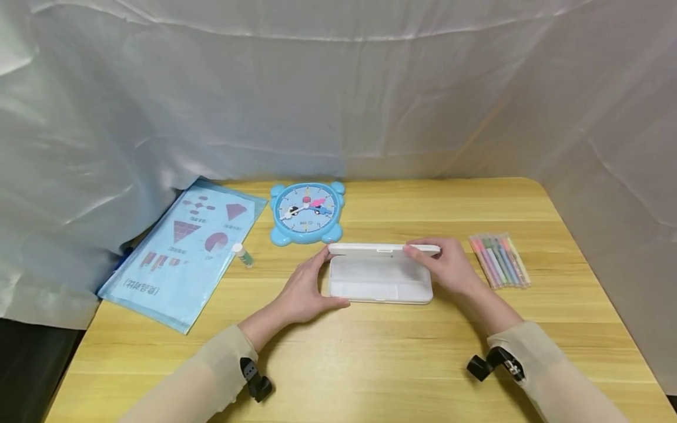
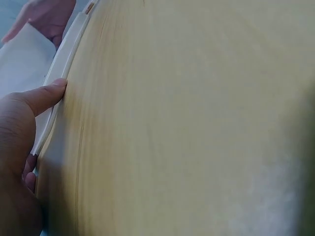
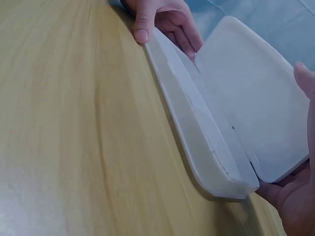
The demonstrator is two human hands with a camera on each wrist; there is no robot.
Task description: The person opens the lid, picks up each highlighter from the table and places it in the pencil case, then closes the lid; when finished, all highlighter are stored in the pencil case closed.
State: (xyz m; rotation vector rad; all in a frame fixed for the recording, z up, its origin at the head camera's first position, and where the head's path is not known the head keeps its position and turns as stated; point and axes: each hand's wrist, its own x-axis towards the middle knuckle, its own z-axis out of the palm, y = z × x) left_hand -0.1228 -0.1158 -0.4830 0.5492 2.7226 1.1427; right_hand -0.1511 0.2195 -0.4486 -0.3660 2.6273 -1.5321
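Observation:
A white plastic pencil case point(image 1: 365, 269) lies on the table with its lid point(image 3: 251, 88) raised at the hinge. Inside the base, low dividers mark off compartments. My left hand point(image 1: 302, 294) grips the left end of the base, thumb on the front edge and fingers round the back corner; in the left wrist view the thumb point(image 2: 48, 96) presses that edge. At the right end, my right hand point(image 1: 451, 267) holds the lid, its thumb over the upper edge and the other fingers behind it, mostly hidden in the head view.
Behind the case lies a blue toy clock point(image 1: 307, 212). To the left are a blue document folder point(image 1: 180, 258) with printed shapes and a small glue stick point(image 1: 243, 255). A clear pack of coloured pens point(image 1: 499, 261) sits to the right. Grey curtain point(image 1: 338, 94) hangs behind the table.

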